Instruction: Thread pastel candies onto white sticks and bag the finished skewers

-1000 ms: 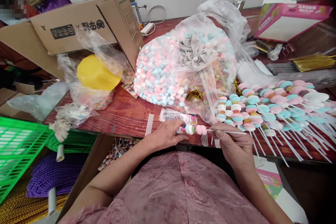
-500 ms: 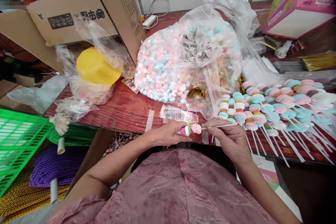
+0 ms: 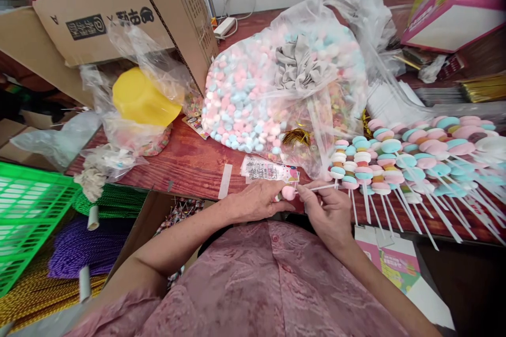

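Note:
Close to the table's front edge, my left hand (image 3: 259, 201) is closed around a short row of marshmallows, a pink marshmallow (image 3: 288, 193) showing at its end; the fingers hide most of the others. My right hand (image 3: 327, 213) pinches a thin white stick (image 3: 322, 187) that points at the pink marshmallow. Its tip is at or inside the candy; I cannot tell how deep. Just right of that hand lie several finished marshmallow skewers (image 3: 361, 160) on white sticks, in pink, blue, white and brown. Behind my hands stands a big clear bag of marshmallows (image 3: 237, 100).
A cardboard box (image 3: 118, 16) and a yellow scoop-like container (image 3: 142, 97) in plastic stand at the left. A green basket (image 3: 27, 221) is below left, beside bundled purple cords (image 3: 90, 247). A printed paper strip (image 3: 269, 169) lies before the bag. A pink carton (image 3: 454, 16) is back right.
My right hand has moved left with the stick, closer to my left hand. Less of the marshmallow row shows beyond my left fingers. The view has shifted slightly.

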`<state>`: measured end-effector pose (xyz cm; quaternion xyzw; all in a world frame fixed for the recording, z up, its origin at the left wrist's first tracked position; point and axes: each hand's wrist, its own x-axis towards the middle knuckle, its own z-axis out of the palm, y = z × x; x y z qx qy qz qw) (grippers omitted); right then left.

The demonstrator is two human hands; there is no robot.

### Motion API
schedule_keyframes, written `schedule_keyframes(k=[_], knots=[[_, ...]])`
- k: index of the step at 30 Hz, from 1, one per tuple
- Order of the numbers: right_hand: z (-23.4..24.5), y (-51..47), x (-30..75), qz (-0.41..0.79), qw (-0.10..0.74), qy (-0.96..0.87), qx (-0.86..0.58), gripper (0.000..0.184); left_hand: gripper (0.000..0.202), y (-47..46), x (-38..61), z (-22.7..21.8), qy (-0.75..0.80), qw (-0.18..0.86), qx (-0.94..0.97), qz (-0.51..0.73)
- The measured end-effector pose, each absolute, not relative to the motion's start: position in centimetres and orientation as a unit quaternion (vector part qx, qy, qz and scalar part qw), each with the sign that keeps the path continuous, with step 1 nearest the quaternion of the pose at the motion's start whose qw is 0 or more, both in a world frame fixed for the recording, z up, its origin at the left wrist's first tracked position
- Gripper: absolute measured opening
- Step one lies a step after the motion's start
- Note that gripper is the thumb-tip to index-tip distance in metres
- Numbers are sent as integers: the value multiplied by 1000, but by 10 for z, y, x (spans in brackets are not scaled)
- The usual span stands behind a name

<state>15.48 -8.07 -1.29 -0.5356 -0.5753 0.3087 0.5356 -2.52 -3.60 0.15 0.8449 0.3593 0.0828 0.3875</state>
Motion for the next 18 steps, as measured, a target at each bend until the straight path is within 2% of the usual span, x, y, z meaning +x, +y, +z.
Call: schedule_keyframes(k=[2, 4, 8, 9, 10, 14, 18], knots=[[-17, -81, 148, 355, 531, -562, -526, 21, 22, -36, -22, 4, 344, 436, 827, 92], [-22, -80, 148, 424, 533, -516, -519, 25, 29, -35, -24, 8, 351, 460, 810, 97], [-26, -75, 158, 493, 589, -393, -505, 24, 85, -34, -40, 15, 405, 421, 807, 88], [-26, -75, 161, 488, 607, -379, -500, 23, 88, -35, -44, 15, 417, 403, 812, 72], [-27, -74, 163, 478, 619, -377, -496, 22, 82, -36, -48, 14, 423, 387, 817, 53], [-27, -74, 161, 440, 618, -427, -493, 20, 34, -44, -50, 6, 426, 351, 833, 29], [-28, -76, 151, 439, 615, -431, -493, 23, 25, -47, -43, -3, 457, 314, 829, 76]])
